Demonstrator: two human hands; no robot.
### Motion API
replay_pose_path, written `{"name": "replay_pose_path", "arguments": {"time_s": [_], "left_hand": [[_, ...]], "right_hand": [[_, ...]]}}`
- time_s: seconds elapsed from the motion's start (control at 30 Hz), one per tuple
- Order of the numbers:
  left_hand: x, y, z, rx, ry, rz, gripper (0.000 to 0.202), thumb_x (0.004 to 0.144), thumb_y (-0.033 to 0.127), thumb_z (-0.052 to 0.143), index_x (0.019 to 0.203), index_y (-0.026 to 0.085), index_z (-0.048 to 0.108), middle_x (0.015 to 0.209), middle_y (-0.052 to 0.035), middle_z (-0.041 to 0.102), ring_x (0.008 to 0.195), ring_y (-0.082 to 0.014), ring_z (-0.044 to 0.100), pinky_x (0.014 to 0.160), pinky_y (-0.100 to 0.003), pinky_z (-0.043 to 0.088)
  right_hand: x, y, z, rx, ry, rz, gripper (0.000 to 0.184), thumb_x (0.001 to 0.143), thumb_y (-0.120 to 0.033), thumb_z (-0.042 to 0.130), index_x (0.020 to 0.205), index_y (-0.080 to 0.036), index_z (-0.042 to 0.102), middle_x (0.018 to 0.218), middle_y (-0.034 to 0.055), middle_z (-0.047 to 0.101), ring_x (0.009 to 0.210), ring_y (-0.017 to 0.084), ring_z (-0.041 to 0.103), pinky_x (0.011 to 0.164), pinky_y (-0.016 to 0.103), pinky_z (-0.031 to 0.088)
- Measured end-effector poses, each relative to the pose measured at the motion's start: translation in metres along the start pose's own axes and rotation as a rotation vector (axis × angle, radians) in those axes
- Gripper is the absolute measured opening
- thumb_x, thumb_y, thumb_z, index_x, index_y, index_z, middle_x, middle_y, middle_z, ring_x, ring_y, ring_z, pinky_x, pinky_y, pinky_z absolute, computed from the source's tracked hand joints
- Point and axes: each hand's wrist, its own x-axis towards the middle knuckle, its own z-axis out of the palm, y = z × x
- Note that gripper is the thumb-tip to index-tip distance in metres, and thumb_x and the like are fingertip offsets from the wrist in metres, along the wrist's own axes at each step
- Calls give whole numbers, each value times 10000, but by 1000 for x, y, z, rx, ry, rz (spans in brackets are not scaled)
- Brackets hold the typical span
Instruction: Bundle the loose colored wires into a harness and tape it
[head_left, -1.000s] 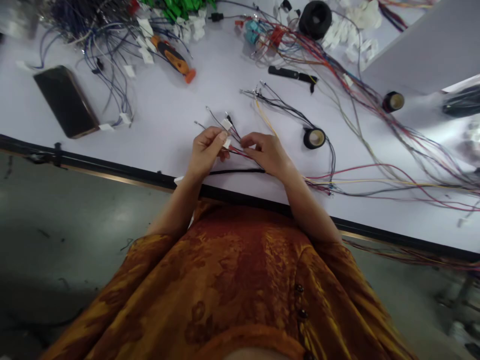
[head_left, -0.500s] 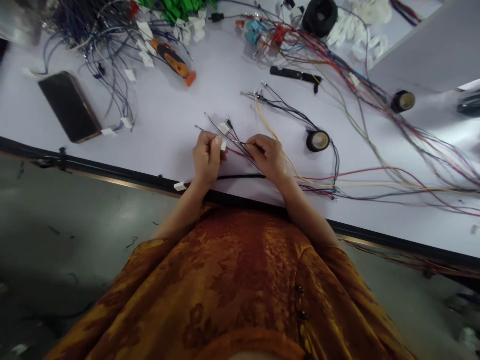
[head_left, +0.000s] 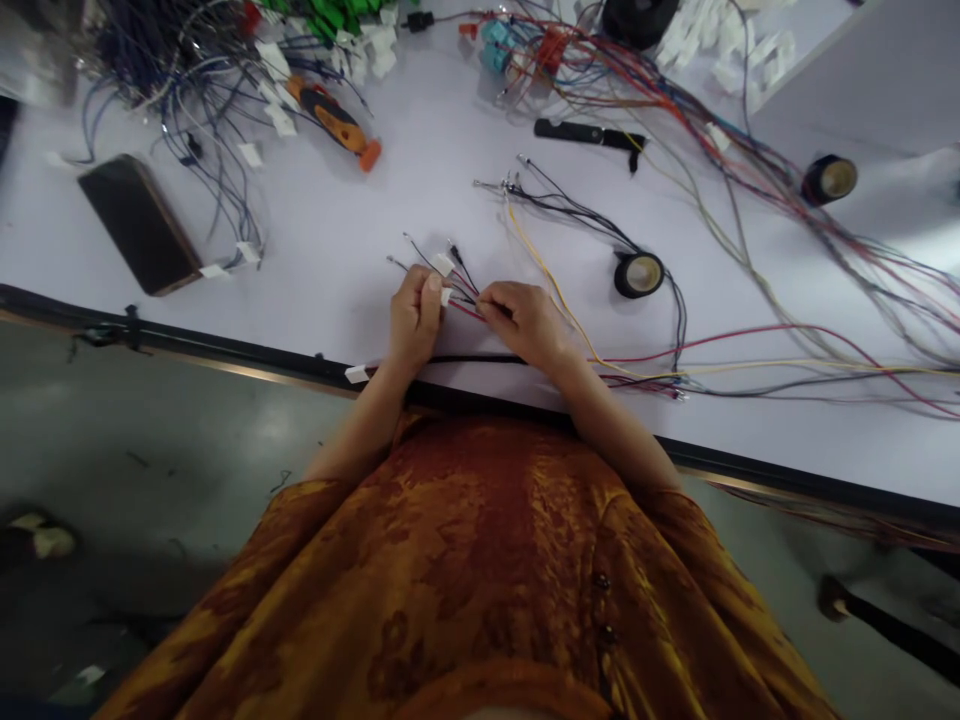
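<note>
My left hand (head_left: 415,318) and my right hand (head_left: 523,322) are close together just in from the table's front edge. Both pinch a thin bundle of red and black wires (head_left: 466,303) between fingers and thumb. A small white connector (head_left: 443,264) sits on the bundle just beyond my left fingertips, and a second white piece (head_left: 447,296) shows beside my left thumb. Bare wire ends fan out past the hands. A yellow wire (head_left: 547,275) and a black cable (head_left: 476,358) run near my right hand.
A black tape roll (head_left: 639,275) stands right of my hands among loose coloured wires. Behind lie an orange-handled screwdriver (head_left: 330,125), a black phone (head_left: 139,225), a black tool (head_left: 585,132) and wire bundles. A grey panel (head_left: 847,70) covers the far right corner.
My right hand has moved left, closer to my left hand, and the two hands hold the wires more tightly together. The table items have shifted slightly in view as my head moved.
</note>
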Motion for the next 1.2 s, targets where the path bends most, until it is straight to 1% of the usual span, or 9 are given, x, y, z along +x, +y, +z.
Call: {"name": "replay_pose_path", "arguments": {"time_s": [0.07,0.17,0.33,0.53,0.67,0.83,1.0,1.13,1.2], "left_hand": [[0,-1,-1,75,13,74,477,961,667,458,817,228,578,634,14,485,569,-129,475,566,-284,385],[2,-1,-3,172,-7,142,429,985,587,467,777,224,562,691,-4,524,651,-146,493,630,-295,400],[2,-2,-4,227,-35,180,373,989,502,496,751,222,560,666,13,498,618,-133,444,615,-291,366],[1,-3,-1,155,-64,136,371,993,510,482,765,228,561,631,27,463,583,-128,434,602,-289,372],[-3,-2,4,179,-46,123,335,998,488,482,797,230,557,626,30,469,568,-125,426,588,-293,348],[-3,4,7,185,-100,144,318,990,469,492,802,218,543,623,30,475,577,-119,441,593,-283,349],[1,8,5,52,-182,-6,365,992,512,458,769,223,479,530,62,413,475,-108,376,515,-265,313],[1,8,5,212,-196,123,347,983,470,472,748,216,446,576,48,429,538,-113,402,550,-269,309],[1,7,5,221,-202,128,348,979,478,474,756,211,471,589,43,448,553,-115,421,562,-269,325]], "right_hand": [[-1,1,1,7,-18,-7,225,971,-246,474,788,-205,598,801,28,664,753,147,561,746,288,412],[-1,4,4,17,-37,-15,226,981,-262,476,797,-222,600,821,30,670,766,158,565,770,300,432],[-1,11,9,31,-65,-23,218,994,-266,475,815,-239,596,837,26,667,803,163,588,795,301,444],[-2,12,11,60,-56,6,216,995,-287,481,801,-249,570,806,19,649,784,169,582,770,304,426],[-3,14,13,70,-36,-20,243,1012,-312,459,808,-236,567,784,13,635,759,163,573,752,301,420],[-2,15,16,-17,-27,-55,238,1021,-268,445,814,-218,552,792,19,638,755,154,561,739,290,397],[-2,11,18,-66,-27,-27,271,1039,-279,421,825,-209,572,794,18,649,752,145,568,732,273,394],[-2,13,20,-151,-56,-18,238,1033,-255,439,879,-207,614,865,33,696,808,157,594,765,276,405],[-2,13,21,-198,-67,-23,237,1038,-259,439,909,-196,627,888,45,709,825,162,605,772,278,408]]}}
